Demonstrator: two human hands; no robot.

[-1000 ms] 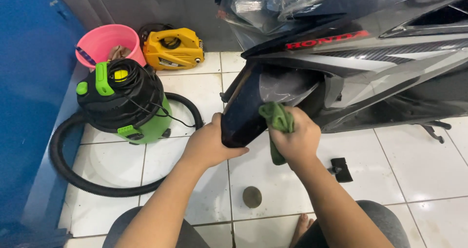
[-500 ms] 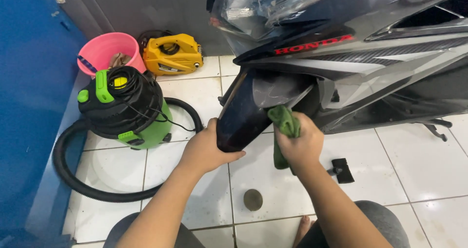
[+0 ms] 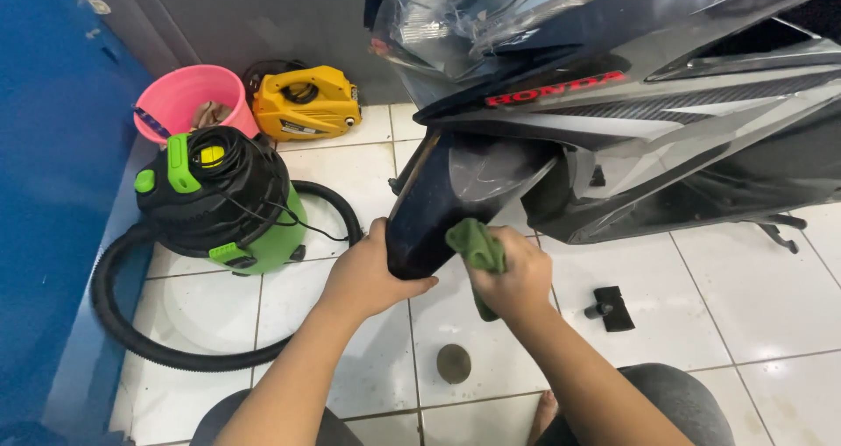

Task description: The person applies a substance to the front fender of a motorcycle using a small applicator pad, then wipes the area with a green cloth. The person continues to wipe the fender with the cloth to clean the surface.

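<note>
A: What are the 2 hands doing?

B: The left hand [image 3: 368, 275] is cupped around the lower edge of the scooter's dark front fender [image 3: 438, 205], thumb hooked under its tip. The right hand [image 3: 517, 275] is closed in a fist on a green cloth [image 3: 477, 249], pressing it against the fender just beside the left hand.

A: So the cloth is on the fender?

B: Yes, touching its glossy side, bunched between the fingers, with a tail of it hanging below the right hand.

A: What lies around them?

B: Left of the left hand stands a green and black vacuum cleaner [image 3: 223, 205], its black hose [image 3: 131, 336] looping over the white tiled floor [image 3: 753, 310]. Beyond it are a pink bucket [image 3: 180, 95] and a yellow pressure washer [image 3: 305, 104], side by side. Below the hands is a round floor drain [image 3: 454, 363]. Right of the right hand a small black part [image 3: 611, 306] lies on the tiles. The scooter body [image 3: 613, 113] rises above both hands.
</note>
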